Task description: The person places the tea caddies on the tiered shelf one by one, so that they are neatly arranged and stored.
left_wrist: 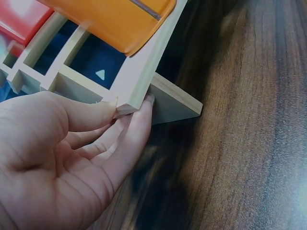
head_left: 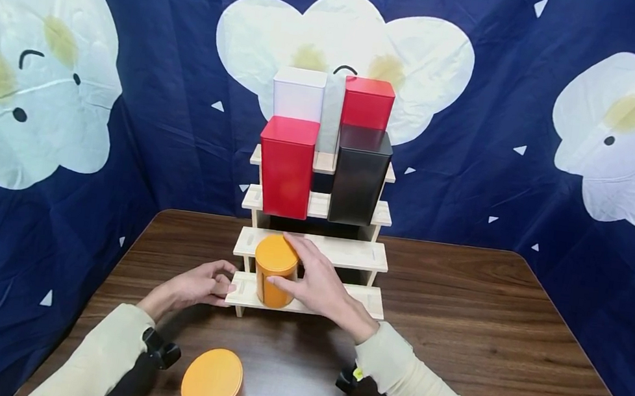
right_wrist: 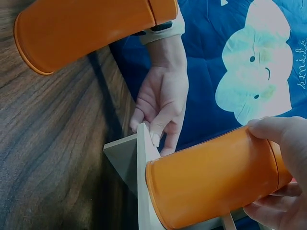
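A stepped wooden display rack [head_left: 346, 252] stands on the table. On its lowest step is an orange lidded canister [head_left: 271, 257], upright, towards the left end. My right hand [head_left: 322, 283] grips this canister from the right, its thumb on the near side and fingers by the lid; the right wrist view shows the canister base [right_wrist: 160, 196] against the board. With thumb and fingers, my left hand [head_left: 198, 286] pinches the left end of the lowest board, seen closely in the left wrist view [left_wrist: 127, 109]. Another orange canister [head_left: 214, 382] stands on the table near the front, apart from both hands.
Higher on the rack, a red tin [head_left: 285, 168] and a black tin [head_left: 360, 177] stand in front of a white tin [head_left: 298, 94] and a smaller-looking red tin [head_left: 367, 102]. A blue cloud-printed cloth [head_left: 174, 110] hangs around the brown wooden table [head_left: 455, 331].
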A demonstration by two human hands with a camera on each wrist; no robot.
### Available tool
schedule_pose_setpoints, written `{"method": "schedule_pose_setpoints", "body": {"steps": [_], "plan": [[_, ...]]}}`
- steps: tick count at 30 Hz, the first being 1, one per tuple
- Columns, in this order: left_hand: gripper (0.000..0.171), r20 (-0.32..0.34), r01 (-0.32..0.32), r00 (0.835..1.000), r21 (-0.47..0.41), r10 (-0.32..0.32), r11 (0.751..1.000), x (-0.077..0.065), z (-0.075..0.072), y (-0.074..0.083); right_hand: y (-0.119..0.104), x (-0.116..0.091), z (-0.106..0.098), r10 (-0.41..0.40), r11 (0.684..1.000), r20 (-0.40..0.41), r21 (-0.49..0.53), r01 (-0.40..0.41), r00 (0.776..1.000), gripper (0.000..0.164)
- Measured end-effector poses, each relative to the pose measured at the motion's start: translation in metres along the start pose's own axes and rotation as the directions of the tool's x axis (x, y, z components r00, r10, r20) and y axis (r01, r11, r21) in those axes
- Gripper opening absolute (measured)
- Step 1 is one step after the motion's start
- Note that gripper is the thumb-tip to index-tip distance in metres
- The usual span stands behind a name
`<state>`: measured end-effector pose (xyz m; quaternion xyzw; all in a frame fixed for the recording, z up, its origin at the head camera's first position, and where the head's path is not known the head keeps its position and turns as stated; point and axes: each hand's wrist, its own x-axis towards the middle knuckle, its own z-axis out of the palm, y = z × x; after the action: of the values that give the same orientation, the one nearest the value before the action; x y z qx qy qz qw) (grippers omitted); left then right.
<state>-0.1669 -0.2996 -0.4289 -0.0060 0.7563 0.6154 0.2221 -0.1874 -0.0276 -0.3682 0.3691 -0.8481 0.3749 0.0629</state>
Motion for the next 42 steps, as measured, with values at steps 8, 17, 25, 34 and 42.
{"method": "schedule_pose_setpoints", "body": {"steps": [8,17,25,34,42], "plan": [[0.044,0.002,0.001,1.0,-0.005,-0.001,1.0,-0.001,0.001,0.001,0.0,-0.001,0.002,0.038,0.999,0.002,-0.025,-0.038,0.999,0.08],[0.046,-0.004,0.009,1.0,0.016,-0.009,1.0,-0.001,0.001,-0.001,0.0,-0.003,0.005,0.06,0.998,0.023,-0.007,-0.059,0.998,0.082],[0.047,-0.001,0.007,1.0,0.027,-0.007,1.0,-0.001,0.001,-0.002,0.001,-0.004,-0.001,0.001,1.0,-0.003,0.011,-0.001,1.0,0.084],[0.048,0.001,0.007,1.0,0.025,-0.007,1.0,-0.003,0.001,0.001,-0.005,-0.004,-0.014,-0.046,0.999,-0.065,0.011,0.047,0.997,0.08],[0.047,-0.001,0.009,1.0,0.031,-0.009,0.999,-0.002,0.001,0.002,-0.018,-0.005,-0.021,-0.121,0.992,-0.089,0.02,0.124,0.989,0.078]]}}
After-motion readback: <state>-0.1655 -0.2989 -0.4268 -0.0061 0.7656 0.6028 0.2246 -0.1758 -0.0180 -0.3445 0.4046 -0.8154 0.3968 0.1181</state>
